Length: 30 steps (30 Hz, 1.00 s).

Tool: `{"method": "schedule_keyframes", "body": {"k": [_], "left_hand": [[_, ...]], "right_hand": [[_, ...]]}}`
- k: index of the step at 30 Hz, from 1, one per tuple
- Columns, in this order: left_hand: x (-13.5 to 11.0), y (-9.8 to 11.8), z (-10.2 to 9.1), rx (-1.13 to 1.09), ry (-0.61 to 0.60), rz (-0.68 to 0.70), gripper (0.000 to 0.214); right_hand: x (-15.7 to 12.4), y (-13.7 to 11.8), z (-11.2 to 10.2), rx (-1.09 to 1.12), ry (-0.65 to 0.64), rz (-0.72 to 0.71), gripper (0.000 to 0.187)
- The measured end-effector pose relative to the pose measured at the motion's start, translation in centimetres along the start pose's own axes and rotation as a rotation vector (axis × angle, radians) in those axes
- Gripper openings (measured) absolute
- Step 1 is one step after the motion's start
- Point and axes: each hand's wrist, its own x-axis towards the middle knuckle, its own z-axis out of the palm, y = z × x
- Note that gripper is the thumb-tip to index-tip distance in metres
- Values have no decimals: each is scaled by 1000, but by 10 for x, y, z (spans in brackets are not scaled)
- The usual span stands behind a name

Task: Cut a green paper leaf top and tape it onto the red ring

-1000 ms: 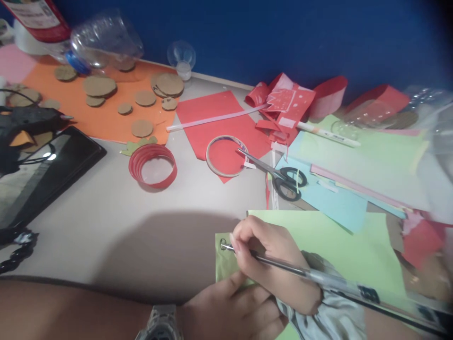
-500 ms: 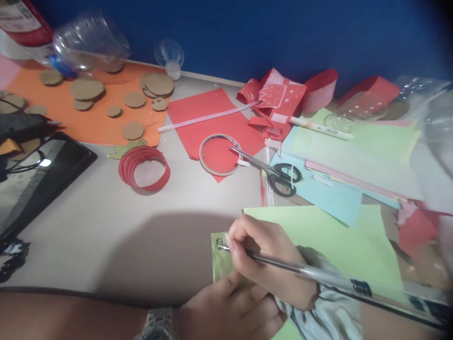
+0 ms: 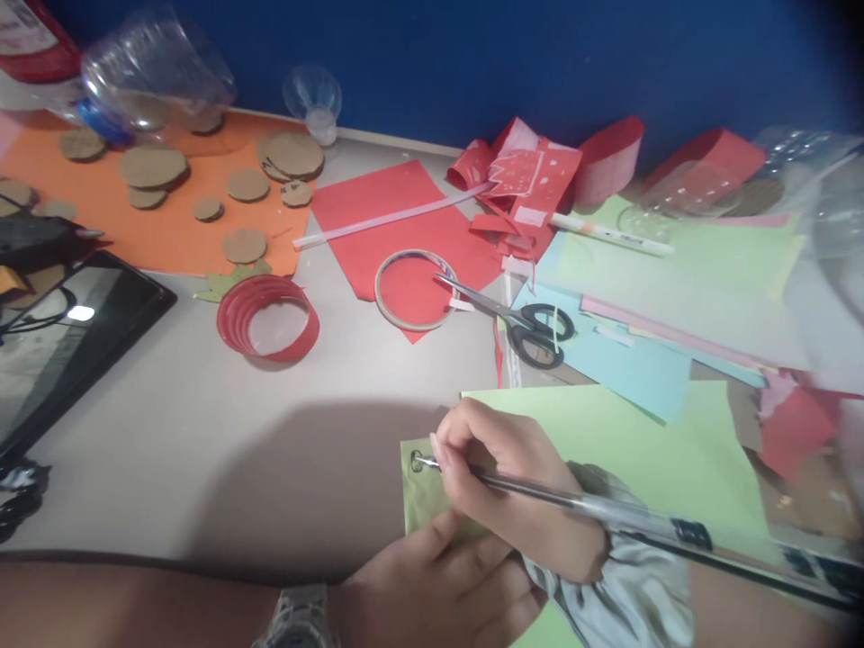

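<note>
In my right hand (image 3: 513, 481) is a clear-barrelled pen (image 3: 573, 497), pinched near its tip. The tip touches a small black drawn mark at the corner of a small olive-green paper (image 3: 422, 504). My left hand (image 3: 445, 585) lies flat across the lower part of this paper, fingers stretched out under the right hand. A larger light green sheet (image 3: 661, 450) extends beneath and to the right of my right hand. Just beyond lie black-handled scissors (image 3: 523, 328), partly over a tape ring (image 3: 384, 310) and light blue paper (image 3: 627, 369).
A red paper ring (image 3: 233, 324) stands left of centre. Cardboard discs (image 3: 152, 168) cover orange paper (image 3: 229, 144), with a clear plastic bottle (image 3: 162, 72) behind. At the left edge lies a black tablet (image 3: 128, 306). A white marker (image 3: 607, 234) and red scraps (image 3: 540, 175) lie by the blue wall (image 3: 432, 72).
The pen tip has shifted very slightly over the small drawn mark. My left hand stays flat on the paper. The whole view has shifted a little.
</note>
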Motion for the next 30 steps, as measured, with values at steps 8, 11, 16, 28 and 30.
{"method": "schedule_keyframes", "body": {"k": [8,11,16,28,30], "left_hand": [[1,-1,-3,6,-5,5,29],[1,-2,-5,-6,-32,18,30],[2,-3,-6,-30,-40,11,33],[1,-3,-4,-24,-69,33,35],[1,-3,-5,-13,-72,29,36]], "right_hand": [[-3,1,2,7,11,22,20],[-2,1,2,22,30,23,21],[-2,1,0,11,11,-11,20],[-2,2,-2,22,-9,-16,21],[-2,2,-3,20,-28,-5,20]]}}
